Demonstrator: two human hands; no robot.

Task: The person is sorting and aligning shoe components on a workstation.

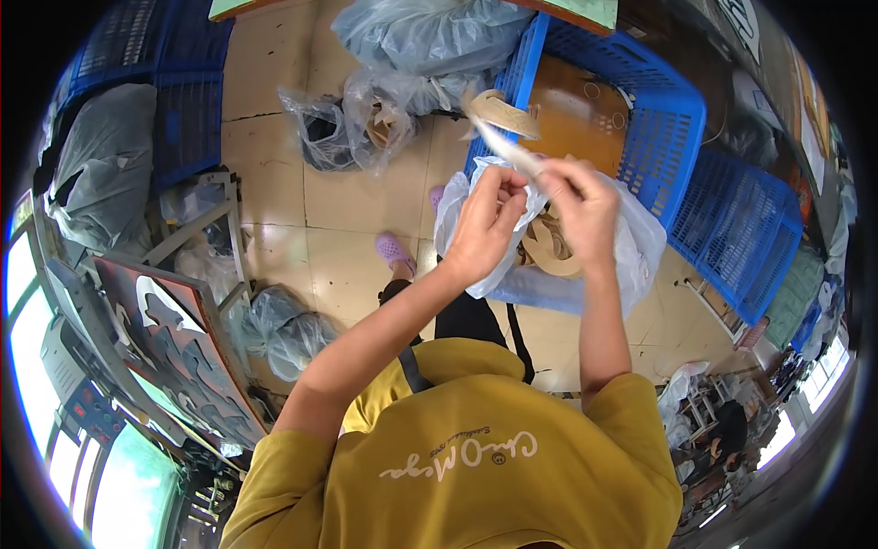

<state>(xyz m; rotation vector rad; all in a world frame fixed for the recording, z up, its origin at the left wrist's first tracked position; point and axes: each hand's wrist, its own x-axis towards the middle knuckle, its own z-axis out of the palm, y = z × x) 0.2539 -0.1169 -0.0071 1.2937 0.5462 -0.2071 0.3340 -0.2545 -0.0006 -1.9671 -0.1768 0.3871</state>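
Observation:
My right hand [583, 206] pinches a pale, narrow strip [508, 149], smeared by motion, which slants up and left from the fingers. Beside it, my left hand [489, 224] is closed with thumb and fingertips together; whatever they hold, if anything, I cannot make out. Below both hands a white plastic bag [640, 233] hangs open. Curved tan pieces [551, 249] lie inside it. A bundle of tan curved strips [505, 113] rests at the near left rim of a blue plastic crate [672, 119], just past the strip's far end.
A brown board [572, 105] lies in the crate. A second blue crate [736, 224] stands to the right. Filled clear bags [384, 114] sit on the tiled floor [274, 174]. A metal-framed rack [197, 220] and a board with grey shapes [178, 339] are at left.

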